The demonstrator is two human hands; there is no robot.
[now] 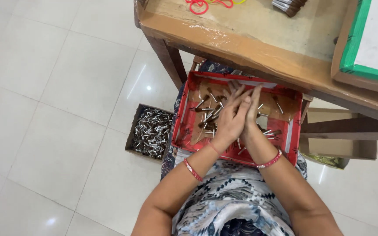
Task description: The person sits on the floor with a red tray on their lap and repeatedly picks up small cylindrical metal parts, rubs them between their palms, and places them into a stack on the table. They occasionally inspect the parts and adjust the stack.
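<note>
Small brown sticks are pressed between my palms, their tips showing above my fingers. My left hand and right hand are flat together over the red tray on my lap. More sticks lie loose in it. A box of metal pieces stands on the floor to the left; the wooden table is ahead.

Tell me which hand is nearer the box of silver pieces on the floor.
Left. The left hand is pressed palm to palm with the right hand over the red tray; the box sits on the floor beyond the tray's left edge, so the right is farther.
</note>
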